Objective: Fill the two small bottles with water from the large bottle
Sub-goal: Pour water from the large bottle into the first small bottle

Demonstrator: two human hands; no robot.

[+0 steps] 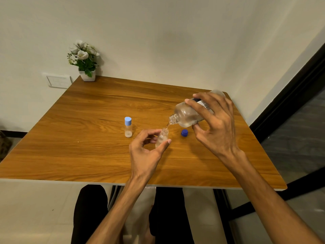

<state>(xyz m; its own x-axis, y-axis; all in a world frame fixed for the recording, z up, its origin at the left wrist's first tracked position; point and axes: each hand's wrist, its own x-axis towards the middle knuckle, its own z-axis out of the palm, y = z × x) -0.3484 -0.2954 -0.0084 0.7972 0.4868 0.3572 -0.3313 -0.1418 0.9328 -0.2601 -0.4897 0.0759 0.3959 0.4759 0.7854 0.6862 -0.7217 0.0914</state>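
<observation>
My right hand (213,125) grips the large clear bottle (186,114), tilted with its open neck down and to the left. A thin stream of water runs from it into an uncapped small bottle (162,137) standing on the wooden table (88,138). My left hand (146,152) steadies that small bottle between thumb and fingers. A second small clear bottle (128,127) with a light blue cap stands upright a little to the left, apart from both hands. A dark blue cap (184,132) lies on the table just right of the bottle being filled.
A small white pot of white flowers (84,62) stands at the table's far left corner against the wall. A wall socket plate (58,81) is left of it. A dark door frame (290,103) runs along the right. My legs show below the table's near edge.
</observation>
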